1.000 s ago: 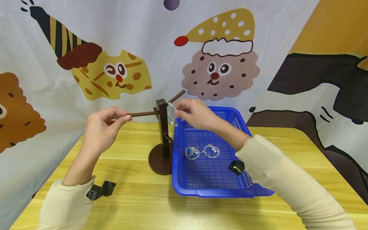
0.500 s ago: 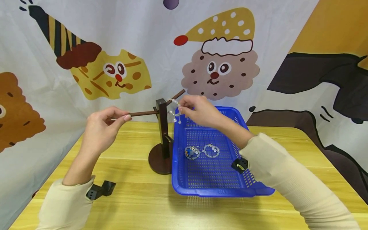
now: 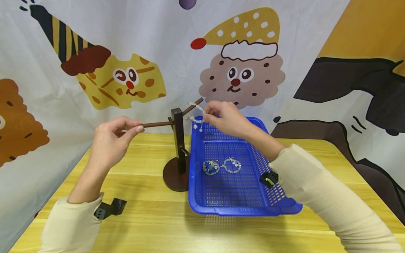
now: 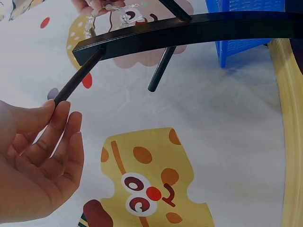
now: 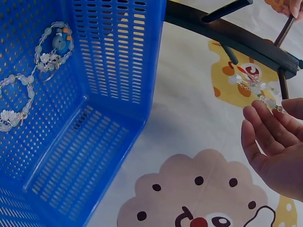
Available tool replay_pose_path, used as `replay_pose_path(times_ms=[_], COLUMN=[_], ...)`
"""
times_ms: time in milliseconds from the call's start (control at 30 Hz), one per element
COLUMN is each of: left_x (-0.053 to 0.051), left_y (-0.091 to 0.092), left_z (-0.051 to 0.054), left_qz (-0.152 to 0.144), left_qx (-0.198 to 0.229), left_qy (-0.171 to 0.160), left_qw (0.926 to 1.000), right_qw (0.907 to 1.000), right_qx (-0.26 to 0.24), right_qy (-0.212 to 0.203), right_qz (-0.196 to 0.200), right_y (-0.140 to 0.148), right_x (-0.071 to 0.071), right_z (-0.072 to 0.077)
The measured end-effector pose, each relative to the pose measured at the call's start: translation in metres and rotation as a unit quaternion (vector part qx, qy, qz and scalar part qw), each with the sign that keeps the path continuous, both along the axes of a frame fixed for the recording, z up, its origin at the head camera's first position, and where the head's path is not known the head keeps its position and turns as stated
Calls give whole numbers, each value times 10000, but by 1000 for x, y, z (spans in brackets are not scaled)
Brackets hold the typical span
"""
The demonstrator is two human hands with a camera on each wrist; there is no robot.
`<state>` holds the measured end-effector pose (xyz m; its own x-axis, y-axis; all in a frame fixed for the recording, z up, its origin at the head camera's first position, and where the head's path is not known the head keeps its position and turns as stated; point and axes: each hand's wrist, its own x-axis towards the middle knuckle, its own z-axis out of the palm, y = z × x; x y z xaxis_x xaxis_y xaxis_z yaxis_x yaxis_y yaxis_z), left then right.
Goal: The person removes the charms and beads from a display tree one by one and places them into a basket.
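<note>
My left hand (image 3: 112,140) pinches the outer end of the left peg (image 3: 158,124) on a dark wooden stand (image 3: 178,140). Between thumb and fingertips, my right hand (image 3: 226,117) holds a bracelet of clear and whitish beads (image 3: 198,120) with small dangling charms. That bracelet hangs beside the stand's upper right peg (image 3: 197,103), crossing it in the head view; whether the peg passes through the loop I cannot tell. In the right wrist view, the bracelet (image 5: 255,86) shows pale flower-like charms close to the peg. The right thumb partly hides its beads.
A blue plastic basket (image 3: 245,211) stands right of the stand on the wooden table (image 3: 142,218). In it lie a beaded bracelet with a blue figure (image 3: 210,168) and a clear-beaded bracelet (image 3: 232,166). Behind hangs a printed cloth (image 3: 177,70). Shorter pegs (image 4: 162,70) stick out lower on the stand.
My right hand has moved right and slightly up, drawing the bracelet away from the post along the upper right peg. The left hand stays on its peg.
</note>
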<state>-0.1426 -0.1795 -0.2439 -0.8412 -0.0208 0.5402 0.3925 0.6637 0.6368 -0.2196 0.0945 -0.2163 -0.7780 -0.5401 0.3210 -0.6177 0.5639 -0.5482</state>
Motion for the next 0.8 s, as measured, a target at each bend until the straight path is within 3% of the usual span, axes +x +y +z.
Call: replay_pose_path(times_ms=[800], left_x=[-1], left_y=[-1], left_z=[0], left_qz=[0], left_qx=[-25], left_qy=[-22], left_qw=[10000], right_qw=[9991], right_qx=[-7], right_qy=[66], right_qz=[-427], right_y=[17], right_x=[-5], right_z=[7])
